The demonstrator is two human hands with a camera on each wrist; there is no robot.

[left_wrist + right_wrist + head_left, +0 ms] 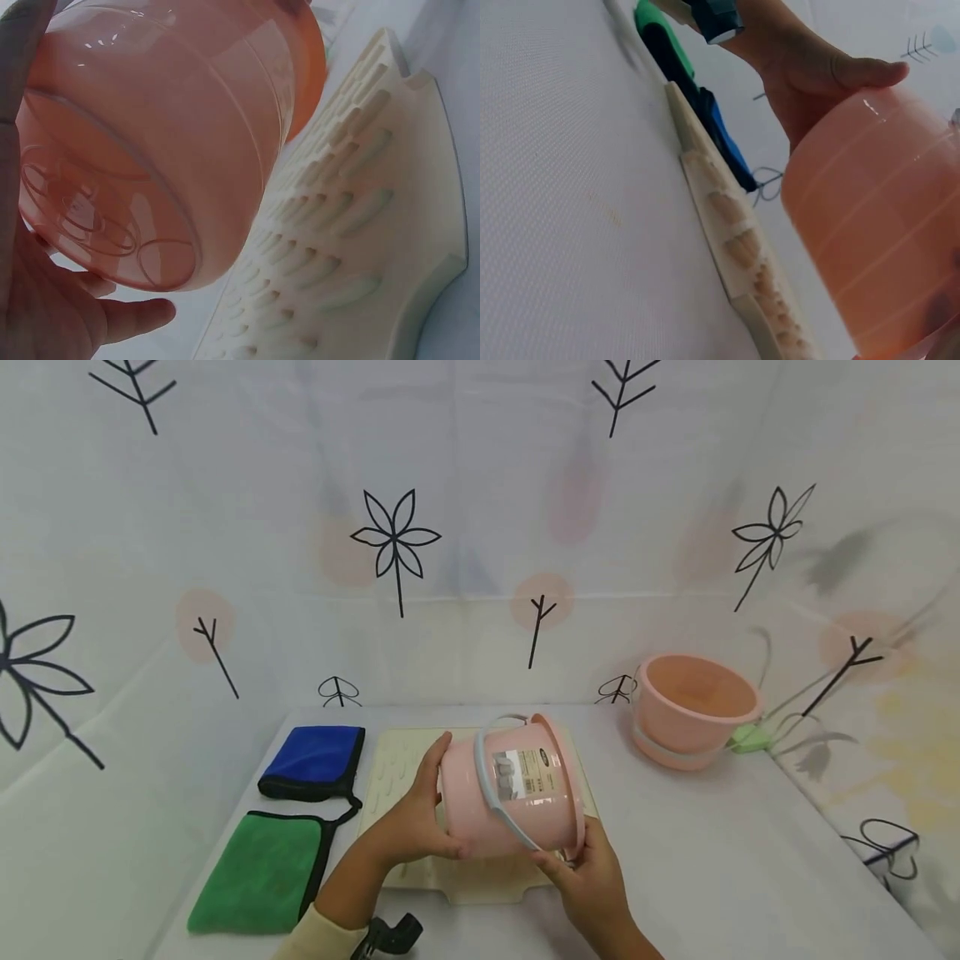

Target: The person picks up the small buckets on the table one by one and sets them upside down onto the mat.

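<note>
**Pink bucket [521, 810] clamped sideways between two hands**

The left grip [412, 827] spreads round the bucket's base end, and the right grip [596, 885] clasps its rim, thumb beside the lower end of the grey handle [482, 768]. Between them the bucket lies on its side in the air, its mouth turned to the right grip and its printed label [538, 774] uppermost.

Below both grips a cream washboard [393, 777] lies on the white desk [697, 852]; bucket and hands cover much of it from the head view. Left of the left grip sit two folded cloths with black trim: a green one [262, 872] close by the forearm and a blue one [315, 756] farther off. A dark wrist device [397, 935] juts out by the cream sleeve [318, 935], short of the left grip.

Beyond the right grip, well apart and farther right, stands a second pink bucket [678, 735], with a light green object [750, 739] just beside it. Behind everything hangs a flower-patterned sheet [465, 468].
</note>
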